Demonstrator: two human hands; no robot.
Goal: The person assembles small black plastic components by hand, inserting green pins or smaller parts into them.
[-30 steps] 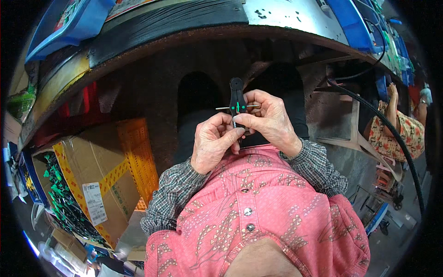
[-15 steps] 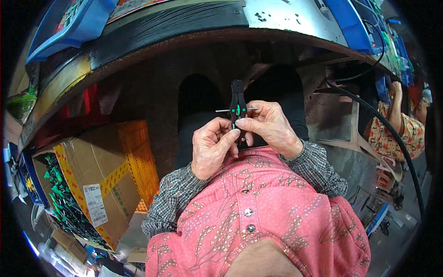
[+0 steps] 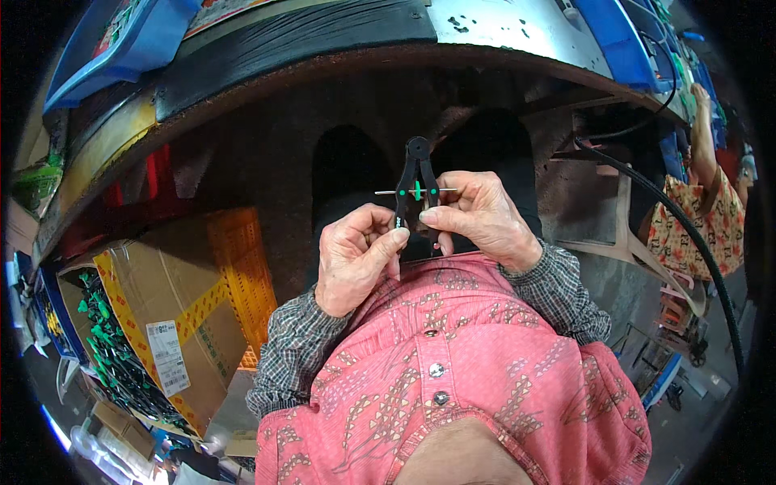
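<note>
The left hand (image 3: 356,263) and right hand (image 3: 478,218) are both closed in pinch grips on the black clip (image 3: 416,190), held upright between them below the table (image 3: 323,36) edge. A thin pin (image 3: 388,192) with a green bead crosses it. A labelled cardboard box (image 3: 174,323) stands lower left.

clip (image 3: 417,182) between hands, box (image 3: 174,311) left

A black clip (image 3: 417,182) with a green bead (image 3: 417,191); pink patterned shirt (image 3: 469,380), checked sleeves (image 3: 291,356).
</note>
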